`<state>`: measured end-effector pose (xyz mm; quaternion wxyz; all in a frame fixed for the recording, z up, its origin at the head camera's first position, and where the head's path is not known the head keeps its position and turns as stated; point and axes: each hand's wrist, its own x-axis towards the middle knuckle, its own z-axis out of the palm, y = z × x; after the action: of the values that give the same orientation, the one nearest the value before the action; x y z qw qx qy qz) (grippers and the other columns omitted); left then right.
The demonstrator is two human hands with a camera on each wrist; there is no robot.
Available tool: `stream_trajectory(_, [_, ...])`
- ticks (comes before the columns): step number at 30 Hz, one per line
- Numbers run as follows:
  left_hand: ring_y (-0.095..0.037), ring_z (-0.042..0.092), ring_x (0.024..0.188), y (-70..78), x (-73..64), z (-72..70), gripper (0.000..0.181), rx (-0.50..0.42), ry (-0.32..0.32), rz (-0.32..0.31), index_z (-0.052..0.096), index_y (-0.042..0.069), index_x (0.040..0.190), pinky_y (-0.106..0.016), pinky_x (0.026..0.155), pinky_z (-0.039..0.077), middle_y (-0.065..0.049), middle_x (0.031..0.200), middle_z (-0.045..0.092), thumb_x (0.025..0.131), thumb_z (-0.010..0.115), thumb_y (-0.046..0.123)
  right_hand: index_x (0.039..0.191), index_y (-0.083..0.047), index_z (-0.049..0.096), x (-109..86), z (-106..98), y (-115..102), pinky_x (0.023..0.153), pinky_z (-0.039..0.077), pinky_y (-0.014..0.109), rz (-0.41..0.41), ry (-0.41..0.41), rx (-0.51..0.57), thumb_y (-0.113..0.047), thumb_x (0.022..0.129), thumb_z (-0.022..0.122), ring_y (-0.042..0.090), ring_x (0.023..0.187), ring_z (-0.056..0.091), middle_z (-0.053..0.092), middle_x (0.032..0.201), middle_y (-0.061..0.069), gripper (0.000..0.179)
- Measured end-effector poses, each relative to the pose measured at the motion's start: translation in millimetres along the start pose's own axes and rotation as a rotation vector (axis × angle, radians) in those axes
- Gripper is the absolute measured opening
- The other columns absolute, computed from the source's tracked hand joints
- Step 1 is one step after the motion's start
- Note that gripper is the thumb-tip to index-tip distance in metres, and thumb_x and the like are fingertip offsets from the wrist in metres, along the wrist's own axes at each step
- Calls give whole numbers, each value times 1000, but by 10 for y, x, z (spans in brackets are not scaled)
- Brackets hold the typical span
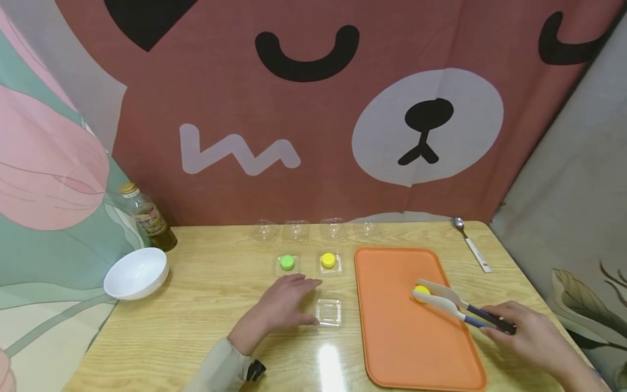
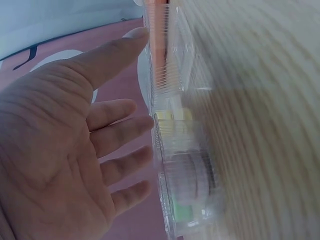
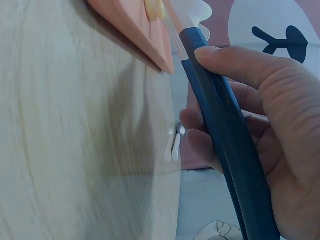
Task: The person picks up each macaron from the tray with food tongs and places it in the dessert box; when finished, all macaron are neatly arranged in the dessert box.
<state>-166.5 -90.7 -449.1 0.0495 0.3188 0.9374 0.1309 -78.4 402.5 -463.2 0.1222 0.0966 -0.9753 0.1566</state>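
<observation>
A dusky red hanging printed with a cartoon face (image 1: 323, 109) filled the background, behind a pale wooden table (image 1: 171, 332). On the table's right side lay an orange tray (image 1: 411, 343). The person's right hand (image 1: 534, 335), at the tray's right edge, was curled around the dark blue handles of a pair of tongs (image 1: 453, 296), thumb on one side and fingers on the other. The left hand (image 1: 281, 307) held nothing; its fingers were apart, beside a clear plastic box (image 1: 329, 312) left of the tray, and whether the thumb touched that box I could not tell. Farther back stood two smaller-looking clear boxes, one with a green round piece (image 1: 287, 262) in it, the other with a yellow one (image 1: 328, 260). Another yellow round piece (image 1: 422, 289) sat on the tray, between the tips of the tongs; how tightly they pinched it could not be made out. The step in hand appeared to be gripping this piece, and the next move seemed to call for an even squeeze, then a level lift so it would not slip.
</observation>
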Motion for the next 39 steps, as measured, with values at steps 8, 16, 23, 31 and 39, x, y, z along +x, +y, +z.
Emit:
stream_trajectory(8, [-32, 50, 140, 13, 11, 23, 80, 4, -67, -1, 56, 14, 145, -50, 121, 36, -4, 146, 60, 79, 82, 50, 97, -16, 79, 7, 47, -9, 55, 40, 23, -1, -17, -15, -26, 67, 94, -10, 70, 47, 67, 86, -11, 35])
stream_trajectory(16, [-30, 53, 137, 23, 27, 40, 77, 23, -58, 9, 59, 15, 141, -49, 122, 34, -4, 140, 64, 78, 83, 52, 102, -14, 79, 37, 21, -31, 56, 40, 23, 54, -95, -17, -32, 72, 91, -8, 71, 47, 67, 90, -8, 37])
stream_trajectory(23, [-30, 53, 137, 39, 48, 50, 77, 24, -45, -4, 60, 15, 140, -48, 122, 34, -5, 140, 64, 77, 83, 53, 106, -12, 78, 77, 0, -50, 58, 44, 24, 91, -144, -11, -37, 74, 89, -6, 74, 52, 70, 94, -4, 41])
stream_trajectory(31, [-28, 56, 133, 72, 58, 73, 77, 39, -18, -3, 61, 12, 139, -45, 119, 39, -6, 138, 66, 77, 83, 51, 105, -14, 79, 69, 21, -72, 56, 40, 22, 46, -114, -15, -35, 74, 89, -7, 71, 49, 68, 93, -6, 39])
stream_trajectory(39, [-27, 59, 130, 81, 83, 79, 76, 55, 6, 7, 62, 10, 137, -43, 117, 42, -6, 135, 68, 77, 84, 51, 104, -14, 79, 49, 44, -71, 54, 38, 21, 30, -77, 12, -32, 74, 90, -9, 69, 46, 67, 92, -7, 36])
